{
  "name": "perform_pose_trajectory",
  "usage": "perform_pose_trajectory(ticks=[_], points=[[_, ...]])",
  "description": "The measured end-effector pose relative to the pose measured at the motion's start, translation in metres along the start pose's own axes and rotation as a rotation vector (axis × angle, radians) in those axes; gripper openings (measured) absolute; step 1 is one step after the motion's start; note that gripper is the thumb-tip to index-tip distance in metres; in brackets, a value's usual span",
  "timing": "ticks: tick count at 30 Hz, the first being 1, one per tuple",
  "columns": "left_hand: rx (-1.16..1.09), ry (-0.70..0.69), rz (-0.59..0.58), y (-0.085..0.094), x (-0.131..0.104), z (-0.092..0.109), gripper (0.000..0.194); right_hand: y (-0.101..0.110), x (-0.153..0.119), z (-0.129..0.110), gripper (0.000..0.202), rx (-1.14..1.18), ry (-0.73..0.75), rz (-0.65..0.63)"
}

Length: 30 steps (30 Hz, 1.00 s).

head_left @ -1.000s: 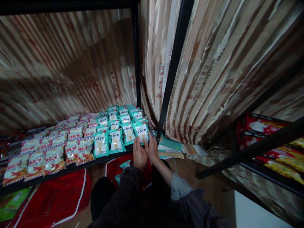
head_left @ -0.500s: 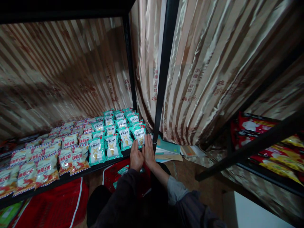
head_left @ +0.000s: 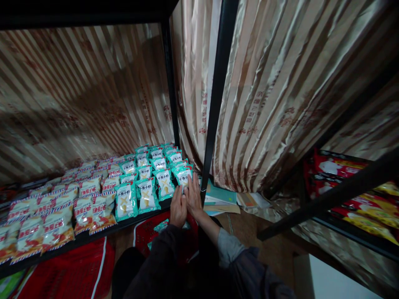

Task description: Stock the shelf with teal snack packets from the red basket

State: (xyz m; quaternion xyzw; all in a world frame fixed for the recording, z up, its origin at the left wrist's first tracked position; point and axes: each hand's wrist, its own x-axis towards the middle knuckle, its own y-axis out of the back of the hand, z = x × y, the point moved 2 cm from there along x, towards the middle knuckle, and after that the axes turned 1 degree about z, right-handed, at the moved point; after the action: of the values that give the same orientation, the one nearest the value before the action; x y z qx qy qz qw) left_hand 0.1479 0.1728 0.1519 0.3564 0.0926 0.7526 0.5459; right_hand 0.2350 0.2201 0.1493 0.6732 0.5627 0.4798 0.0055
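A dim storeroom with striped satin curtains behind black shelving. Nearest, the left hand (head_left: 178, 206) and right hand (head_left: 193, 195) lie flat, fingers extended, against the front teal snack packet (head_left: 183, 176) at the shelf (head_left: 102, 231) edge. Pushed unevenly, the packet rows (head_left: 146, 174) behind could buckle.

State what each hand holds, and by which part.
Neither hand grips anything: left hand and right hand lie flat against the near edge of a teal snack packet.

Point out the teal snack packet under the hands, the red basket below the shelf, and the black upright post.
teal snack packet (head_left: 183, 176), head view, printed front.
red basket (head_left: 146, 232), head view, rim.
black upright post (head_left: 218, 91), head view, mid-length.
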Motion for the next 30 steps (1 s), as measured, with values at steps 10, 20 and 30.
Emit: perform_pose_trajectory(ticks=[10, 20, 30], points=[[-0.038, -0.04, -0.014, -0.002, 0.0, 0.005, 0.05, -0.003, 0.021, -0.004, 0.053, 0.042, -0.141, 0.013], [-0.042, 0.019, 0.032, -0.012, 0.003, -0.006, 0.051, -0.008, 0.027, 0.004, 0.057, 0.055, -0.147, 0.001], [-0.01, 0.005, 0.238, -0.015, 0.001, -0.004, 0.049, -0.009, 0.028, 0.008, 0.056, 0.058, -0.148, 0.046]])
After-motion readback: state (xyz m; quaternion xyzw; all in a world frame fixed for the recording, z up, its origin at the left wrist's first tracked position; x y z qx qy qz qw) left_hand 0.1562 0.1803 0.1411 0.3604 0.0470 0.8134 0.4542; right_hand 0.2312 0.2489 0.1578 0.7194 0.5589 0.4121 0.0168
